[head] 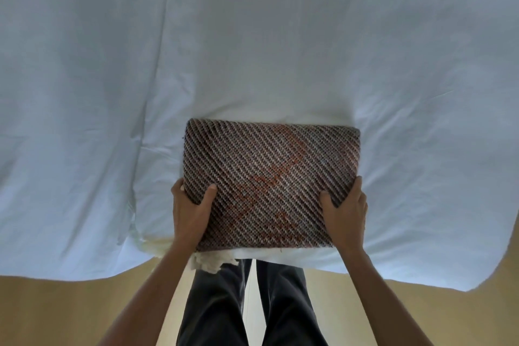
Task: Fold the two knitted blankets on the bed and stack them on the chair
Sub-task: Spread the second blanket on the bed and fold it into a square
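Note:
A knitted blanket (271,177), dark with diagonal light stripes and orange patches, lies folded into a compact rectangle near the front edge of the bed (252,36). My left hand (189,211) grips its near left corner, thumb on top, fingers wrapped around the edge. My right hand (348,213) grips the near right corner the same way. Only this one blanket is in view. The chair is out of sight.
A white sheet covers the bed, wrinkled around the blanket. A tuft of cream stuffing (207,260) hangs at the bed's front edge. My dark-trousered legs (247,303) stand against the bed on a tan floor (56,312).

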Demonstrator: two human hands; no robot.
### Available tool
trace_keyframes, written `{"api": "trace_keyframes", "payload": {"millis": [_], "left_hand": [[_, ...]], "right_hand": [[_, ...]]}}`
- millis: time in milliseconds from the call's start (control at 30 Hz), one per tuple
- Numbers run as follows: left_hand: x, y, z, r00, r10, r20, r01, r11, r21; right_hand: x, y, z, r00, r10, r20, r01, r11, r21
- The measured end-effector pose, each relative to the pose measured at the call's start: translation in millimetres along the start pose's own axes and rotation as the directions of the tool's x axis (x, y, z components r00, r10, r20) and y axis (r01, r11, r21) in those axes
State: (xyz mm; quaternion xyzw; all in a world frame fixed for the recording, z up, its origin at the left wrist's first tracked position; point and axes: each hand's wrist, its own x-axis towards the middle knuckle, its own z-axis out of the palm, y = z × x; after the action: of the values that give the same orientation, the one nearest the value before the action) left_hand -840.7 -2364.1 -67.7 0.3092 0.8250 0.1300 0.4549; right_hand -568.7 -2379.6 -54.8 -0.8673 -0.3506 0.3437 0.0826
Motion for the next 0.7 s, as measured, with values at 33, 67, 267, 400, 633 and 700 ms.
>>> {"api": "trace_keyframes", "payload": {"millis": [33, 67, 267, 400, 633, 700], "left_hand": [[6, 2, -3, 0.998, -0.047, 0.028, 0.048, 0.998, -0.028], [11, 3, -6, 0.995, -0.074, 0.061, 0.077, 0.996, -0.042], [17, 19, -33, 0.947, -0.084, 0.311, 0.133, 0.981, -0.141], [-3, 34, -43, 0.951, -0.052, 0.305, 0.104, 0.982, -0.158], [-59, 64, -68, 0.956, -0.053, 0.288, 0.111, 0.975, -0.19], [-73, 71, -77, 0.956, -0.039, 0.291, 0.102, 0.974, -0.203]], "right_hand": [[4, -3, -3, 0.999, 0.047, 0.013, -0.048, 0.997, 0.053], [8, -6, -6, 0.995, 0.093, 0.028, -0.096, 0.989, 0.11], [29, -8, -34, 0.933, 0.199, 0.302, -0.287, 0.914, 0.287], [14, -15, -50, 0.936, 0.121, 0.331, -0.239, 0.908, 0.344], [-23, -27, -96, 0.924, 0.06, 0.377, -0.233, 0.872, 0.431], [-34, -25, -111, 0.923, 0.038, 0.384, -0.235, 0.844, 0.483]]}}
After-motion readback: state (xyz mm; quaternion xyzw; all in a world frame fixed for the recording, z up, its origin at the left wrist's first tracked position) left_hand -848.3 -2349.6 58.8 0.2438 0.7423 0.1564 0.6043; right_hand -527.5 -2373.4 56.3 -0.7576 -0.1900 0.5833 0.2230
